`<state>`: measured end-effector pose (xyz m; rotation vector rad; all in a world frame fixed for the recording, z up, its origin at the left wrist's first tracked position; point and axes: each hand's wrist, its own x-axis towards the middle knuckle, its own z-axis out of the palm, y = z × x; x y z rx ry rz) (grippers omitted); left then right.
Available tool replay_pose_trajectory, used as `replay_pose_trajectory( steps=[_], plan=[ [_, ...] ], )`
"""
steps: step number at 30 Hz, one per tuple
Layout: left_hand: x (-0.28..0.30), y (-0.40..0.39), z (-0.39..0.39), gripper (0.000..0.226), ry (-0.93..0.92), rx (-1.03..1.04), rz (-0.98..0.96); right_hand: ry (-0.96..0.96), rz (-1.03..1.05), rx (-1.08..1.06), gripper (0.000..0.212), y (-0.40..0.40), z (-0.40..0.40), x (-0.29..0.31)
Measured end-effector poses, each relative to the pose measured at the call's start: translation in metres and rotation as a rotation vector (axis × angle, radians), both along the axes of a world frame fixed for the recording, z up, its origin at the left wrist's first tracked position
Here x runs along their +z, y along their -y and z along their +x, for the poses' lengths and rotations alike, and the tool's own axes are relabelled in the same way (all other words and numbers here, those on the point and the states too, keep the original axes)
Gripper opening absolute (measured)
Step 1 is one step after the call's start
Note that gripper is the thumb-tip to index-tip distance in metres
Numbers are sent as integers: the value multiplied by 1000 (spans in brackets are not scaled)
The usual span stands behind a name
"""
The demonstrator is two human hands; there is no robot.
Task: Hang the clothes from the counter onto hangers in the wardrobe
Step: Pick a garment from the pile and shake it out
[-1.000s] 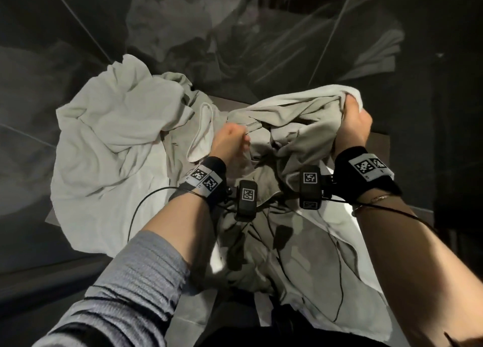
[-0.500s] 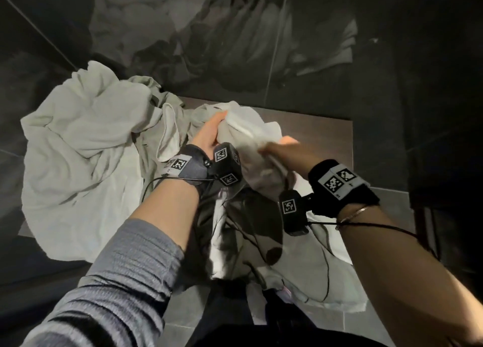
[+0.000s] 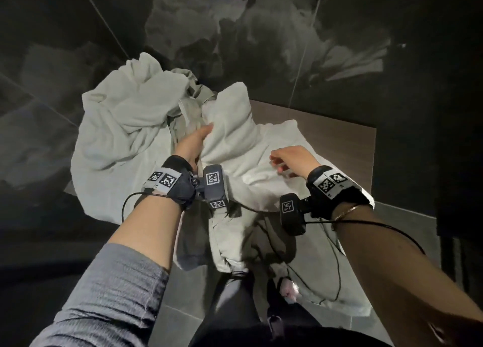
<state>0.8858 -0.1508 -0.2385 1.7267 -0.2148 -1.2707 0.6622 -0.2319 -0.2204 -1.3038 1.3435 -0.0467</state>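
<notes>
A pale garment (image 3: 235, 242) hung over the counter's near edge toward the floor. The left hand (image 3: 192, 144) gripped its bunched upper fold, while the right hand (image 3: 290, 159) hovered just above it, fingers loosely curled, holding nothing. More crumpled clothes (image 3: 122, 127) filled the counter's left side; bare counter (image 3: 339, 137) showed at the far right corner.

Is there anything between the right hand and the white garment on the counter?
Nothing visible. The right hand hovers directly above the white garment, which the left hand already grips. The wardrobe is not in view.
</notes>
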Motion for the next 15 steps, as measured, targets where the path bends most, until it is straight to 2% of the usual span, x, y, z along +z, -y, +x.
replay_pose_trajectory(
  steps=[2,5,7,9,11,12,13,14,15],
  plan=[
    [-7,-3,-12,72,62,-260,96,39,-4,-85,16,-1,-2,-1],
    [-3,-9,-46,74,-12,-625,252,108,-123,-163,26,0,-9,-1],
    [-8,-10,-65,55,16,-855,292,129,-185,-187,42,0,-11,0],
    [-10,-11,-80,40,25,-1046,288,119,-190,-154,69,-2,-10,-1],
    [0,-12,-92,14,45,-1114,299,115,-172,-66,93,-2,-12,-5],
    [2,-10,-95,12,34,-1113,289,86,-156,-12,100,-2,-14,-7],
    [2,-8,-98,13,4,-1095,290,16,-151,56,101,-2,-15,-10],
    [2,-7,-98,16,-63,-1078,311,-63,-138,123,90,-3,-15,-12],
    [1,-6,-96,28,-145,-1032,329,-120,-121,159,65,-2,-16,-15]
  ],
)
